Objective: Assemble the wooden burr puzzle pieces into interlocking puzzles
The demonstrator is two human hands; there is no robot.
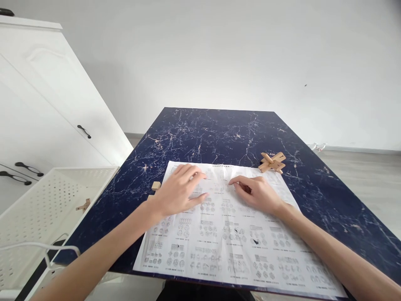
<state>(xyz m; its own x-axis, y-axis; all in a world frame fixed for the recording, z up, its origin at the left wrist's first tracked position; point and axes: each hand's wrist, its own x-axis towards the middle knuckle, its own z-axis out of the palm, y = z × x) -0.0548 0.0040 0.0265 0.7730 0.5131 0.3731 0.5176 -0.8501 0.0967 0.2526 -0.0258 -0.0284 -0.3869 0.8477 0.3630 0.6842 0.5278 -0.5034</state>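
Note:
A large creased paper sheet (216,246), printed with rows of small puzzle diagrams, lies flat at the near edge of the table. My left hand (180,188) rests over its upper left part, thumb and fingers apart, holding nothing. On the upper middle of the sheet, my right hand (255,190) touches the paper with its index finger, the other fingers curled under; nothing shows in it. An interlocking wooden burr puzzle (272,162) sits at the sheet's upper right corner. Left of my left hand is a small wooden block (156,185), with more wood partly hidden by my wrist.
The dark blue marbled table (213,133) reaches back towards a white wall. A white perforated basket (56,192) stands at the left with a wooden piece (83,205) in it. White cabinets (56,96) with black handles rise beyond it.

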